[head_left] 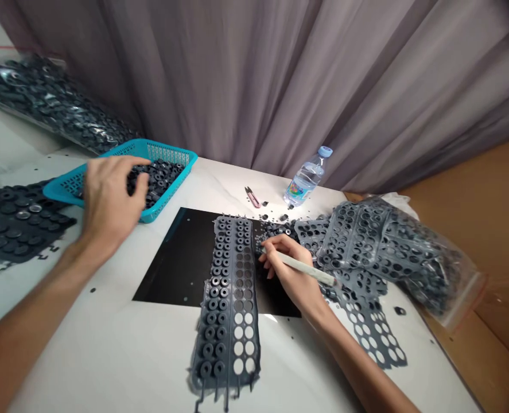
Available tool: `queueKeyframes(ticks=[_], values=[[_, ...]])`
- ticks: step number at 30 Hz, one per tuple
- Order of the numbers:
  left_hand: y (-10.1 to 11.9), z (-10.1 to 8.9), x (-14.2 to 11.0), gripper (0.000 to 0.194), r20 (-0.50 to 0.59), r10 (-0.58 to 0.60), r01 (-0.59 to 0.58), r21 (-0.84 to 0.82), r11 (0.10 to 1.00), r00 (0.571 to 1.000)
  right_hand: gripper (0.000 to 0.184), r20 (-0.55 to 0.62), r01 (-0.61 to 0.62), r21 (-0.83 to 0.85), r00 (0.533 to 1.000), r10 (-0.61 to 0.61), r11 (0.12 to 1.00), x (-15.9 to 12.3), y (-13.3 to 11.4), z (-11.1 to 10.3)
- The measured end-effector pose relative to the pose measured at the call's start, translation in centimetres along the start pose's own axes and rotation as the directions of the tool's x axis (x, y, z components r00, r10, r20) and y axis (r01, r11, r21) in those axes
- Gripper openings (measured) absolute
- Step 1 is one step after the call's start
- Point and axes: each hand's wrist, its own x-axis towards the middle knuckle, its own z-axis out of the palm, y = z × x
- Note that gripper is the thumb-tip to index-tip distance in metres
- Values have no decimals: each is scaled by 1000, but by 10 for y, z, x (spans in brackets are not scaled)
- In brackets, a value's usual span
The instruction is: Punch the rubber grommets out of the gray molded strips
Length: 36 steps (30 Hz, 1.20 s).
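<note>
A grey rubber strip (228,298) of small round parts lies across a black mat (181,258); its right columns are mostly bare holes. My right hand (291,269) rests at the strip's right edge, fingers closed round a white pen-like tool (306,268) whose tip touches the strip. My left hand (110,198) hovers over the near rim of a turquoise basket (168,155) filled with loose dark rubber rings (159,178). Its fingers are curled with the tips over the rings; whether they hold any is hidden.
Emptied grey strips (366,310) and a clear bag of them (400,252) lie at the right. A water bottle (306,178) and small snips (252,197) sit behind the mat. More strips (17,223) lie left, a bagged pile (51,103) behind. Curtain at back.
</note>
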Motion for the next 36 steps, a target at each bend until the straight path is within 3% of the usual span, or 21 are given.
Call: queueKeyframes(ticks=[3, 5, 7, 11, 14, 33, 35, 36], values=[[44, 16, -18, 24, 133, 129, -104, -179, 978, 983, 17, 174, -54, 0, 983, 53, 999, 10, -2, 3], [72, 28, -33, 22, 314, 227, -95, -385, 918, 922, 15, 238, -67, 8, 969, 63, 998, 17, -1, 6], [91, 36, -48, 20, 434, 292, -38, -506, 862, 852, 15, 229, -72, 41, 972, 60, 997, 22, 1, 9], [102, 41, -64, 17, 511, 420, -88, -551, 830, 750, 16, 198, -72, 106, 979, 50, 992, 21, 9, 11], [98, 40, -63, 17, 519, 467, -121, -567, 815, 716, 15, 204, -59, 120, 978, 34, 991, 16, 13, 12], [102, 41, -65, 20, 491, 565, -362, -450, 816, 663, 15, 185, -16, 22, 983, 12, 1000, 15, 15, 15], [106, 43, -69, 18, 475, 560, -350, -461, 816, 679, 14, 193, -11, -12, 981, 13, 1000, 16, 13, 15], [109, 45, -70, 18, 461, 538, -312, -479, 820, 706, 13, 193, -9, -23, 981, 14, 1000, 16, 13, 15]])
